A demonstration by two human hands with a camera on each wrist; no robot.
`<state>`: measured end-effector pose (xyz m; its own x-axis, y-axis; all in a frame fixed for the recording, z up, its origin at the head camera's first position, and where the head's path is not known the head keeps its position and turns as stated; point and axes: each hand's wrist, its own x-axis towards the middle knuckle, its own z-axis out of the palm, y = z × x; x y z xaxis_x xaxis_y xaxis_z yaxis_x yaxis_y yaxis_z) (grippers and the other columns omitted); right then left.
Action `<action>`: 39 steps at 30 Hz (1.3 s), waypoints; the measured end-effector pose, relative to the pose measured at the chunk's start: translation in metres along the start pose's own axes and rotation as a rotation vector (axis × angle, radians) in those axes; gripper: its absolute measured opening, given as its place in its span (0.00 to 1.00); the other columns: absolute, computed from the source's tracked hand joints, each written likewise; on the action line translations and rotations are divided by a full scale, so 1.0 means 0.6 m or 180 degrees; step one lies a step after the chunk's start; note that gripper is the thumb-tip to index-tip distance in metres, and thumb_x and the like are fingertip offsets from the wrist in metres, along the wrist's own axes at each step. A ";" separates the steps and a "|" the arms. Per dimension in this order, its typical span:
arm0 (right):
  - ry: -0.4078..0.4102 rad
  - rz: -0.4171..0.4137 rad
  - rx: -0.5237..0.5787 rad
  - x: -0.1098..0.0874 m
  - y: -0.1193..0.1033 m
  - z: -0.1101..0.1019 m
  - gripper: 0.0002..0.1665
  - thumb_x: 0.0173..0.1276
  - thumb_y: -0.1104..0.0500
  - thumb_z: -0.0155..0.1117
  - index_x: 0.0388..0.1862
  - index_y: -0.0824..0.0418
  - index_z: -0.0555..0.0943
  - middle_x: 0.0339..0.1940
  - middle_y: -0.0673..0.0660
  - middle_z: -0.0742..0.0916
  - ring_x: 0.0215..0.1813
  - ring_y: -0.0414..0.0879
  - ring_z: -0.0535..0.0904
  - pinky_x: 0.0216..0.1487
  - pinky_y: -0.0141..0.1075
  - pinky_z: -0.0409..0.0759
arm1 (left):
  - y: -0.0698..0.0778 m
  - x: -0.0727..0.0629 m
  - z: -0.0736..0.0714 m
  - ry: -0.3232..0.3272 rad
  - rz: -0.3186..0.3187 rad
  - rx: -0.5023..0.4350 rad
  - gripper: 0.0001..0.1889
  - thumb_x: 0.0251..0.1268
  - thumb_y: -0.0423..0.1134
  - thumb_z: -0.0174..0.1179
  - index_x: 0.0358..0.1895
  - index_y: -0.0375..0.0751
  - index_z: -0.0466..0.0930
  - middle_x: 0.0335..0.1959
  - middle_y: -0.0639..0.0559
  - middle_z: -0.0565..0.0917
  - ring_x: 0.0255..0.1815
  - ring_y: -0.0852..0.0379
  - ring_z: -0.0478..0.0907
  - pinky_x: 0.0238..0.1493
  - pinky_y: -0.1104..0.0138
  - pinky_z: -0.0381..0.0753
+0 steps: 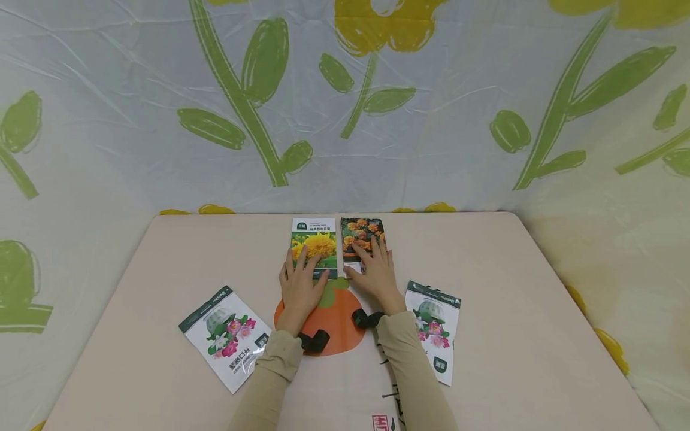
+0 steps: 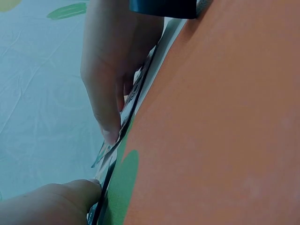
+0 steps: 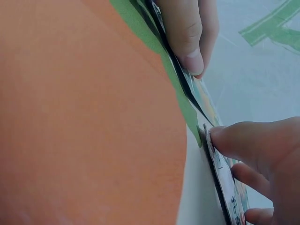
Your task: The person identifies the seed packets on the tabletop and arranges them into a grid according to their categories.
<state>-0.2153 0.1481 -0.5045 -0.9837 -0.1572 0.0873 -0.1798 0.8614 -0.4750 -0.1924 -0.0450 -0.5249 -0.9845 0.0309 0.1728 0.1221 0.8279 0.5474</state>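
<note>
At the table's far side, a sunflower seed packet [image 1: 314,246] lies flat beside an orange-flowered seed packet [image 1: 362,230]. My left hand [image 1: 302,292] rests on the sunflower packet, its fingers spread over the left and lower part and the thumb at the lower right corner. On the other packet lies my right hand [image 1: 379,276], fingers stretched over the printed flowers. Seen edge-on in the right wrist view, my right thumb [image 3: 234,138] presses the packet's near edge. The left wrist view has my left thumb [image 2: 82,194] at the sunflower packet's edge.
Two white seed packets with pink flowers lie nearer, a tilted left one [image 1: 229,341] and a right one [image 1: 435,329] partly behind the right sleeve. An orange round print [image 1: 336,335] marks the pale tablecloth [image 1: 162,269]. A flower-patterned curtain [image 1: 431,149] stands behind the table.
</note>
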 end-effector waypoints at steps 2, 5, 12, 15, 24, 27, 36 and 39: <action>-0.0006 0.0020 -0.0002 0.000 0.001 0.001 0.41 0.67 0.40 0.65 0.75 0.54 0.68 0.79 0.71 0.55 0.79 0.68 0.42 0.75 0.63 0.38 | 0.001 0.000 0.000 -0.0013 -0.0010 0.0001 0.25 0.71 0.54 0.57 0.67 0.49 0.75 0.78 0.43 0.59 0.79 0.36 0.40 0.73 0.39 0.48; -0.0006 0.0034 -0.0005 0.001 0.001 0.003 0.42 0.67 0.39 0.64 0.75 0.53 0.68 0.79 0.70 0.55 0.80 0.67 0.42 0.75 0.63 0.38 | 0.002 -0.001 -0.001 -0.0026 -0.0021 -0.0004 0.25 0.71 0.54 0.57 0.67 0.49 0.74 0.78 0.43 0.59 0.79 0.36 0.40 0.73 0.39 0.47; 0.0024 0.0011 -0.0027 0.000 -0.001 0.002 0.41 0.68 0.39 0.64 0.75 0.54 0.68 0.79 0.70 0.55 0.80 0.67 0.41 0.75 0.63 0.38 | 0.004 -0.001 -0.003 -0.0042 -0.0020 -0.0009 0.25 0.72 0.55 0.56 0.67 0.50 0.74 0.78 0.43 0.59 0.79 0.36 0.40 0.73 0.39 0.47; 0.0016 0.0018 -0.0032 -0.001 -0.002 0.001 0.41 0.68 0.39 0.63 0.75 0.53 0.69 0.79 0.70 0.55 0.80 0.66 0.41 0.75 0.63 0.38 | 0.005 -0.001 -0.004 -0.0062 -0.0022 -0.0013 0.26 0.72 0.55 0.56 0.68 0.50 0.73 0.78 0.43 0.58 0.79 0.36 0.39 0.73 0.39 0.47; 0.0063 -0.0043 -0.0034 -0.002 -0.002 0.002 0.40 0.68 0.39 0.63 0.74 0.55 0.69 0.79 0.69 0.56 0.80 0.67 0.42 0.75 0.64 0.39 | 0.005 -0.001 -0.005 -0.0076 -0.0040 -0.0008 0.26 0.72 0.55 0.56 0.68 0.50 0.74 0.78 0.43 0.58 0.79 0.36 0.39 0.73 0.39 0.46; 0.0071 -0.0047 -0.0041 -0.003 -0.002 0.001 0.40 0.68 0.39 0.63 0.74 0.55 0.70 0.79 0.68 0.56 0.80 0.67 0.42 0.74 0.64 0.39 | 0.006 -0.001 -0.004 -0.0062 -0.0032 -0.0009 0.26 0.72 0.55 0.56 0.68 0.50 0.74 0.78 0.43 0.58 0.79 0.36 0.39 0.73 0.39 0.46; 0.0085 -0.0068 -0.0020 -0.003 -0.002 0.001 0.40 0.68 0.40 0.63 0.74 0.55 0.70 0.79 0.69 0.56 0.79 0.67 0.43 0.74 0.65 0.39 | 0.007 -0.002 -0.005 -0.0055 -0.0022 0.0015 0.25 0.72 0.54 0.57 0.68 0.50 0.74 0.78 0.43 0.57 0.79 0.35 0.39 0.72 0.39 0.47; 0.0085 -0.0053 -0.0003 -0.003 -0.002 0.001 0.40 0.68 0.40 0.63 0.74 0.55 0.70 0.79 0.68 0.57 0.80 0.67 0.42 0.74 0.66 0.39 | 0.006 -0.002 -0.005 -0.0066 -0.0028 0.0026 0.25 0.72 0.54 0.57 0.68 0.50 0.74 0.78 0.43 0.57 0.79 0.35 0.39 0.73 0.39 0.47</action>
<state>-0.2133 0.1471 -0.5044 -0.9802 -0.1585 0.1184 -0.1960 0.8593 -0.4724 -0.1905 -0.0436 -0.5204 -0.9879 0.0349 0.1510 0.1123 0.8327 0.5422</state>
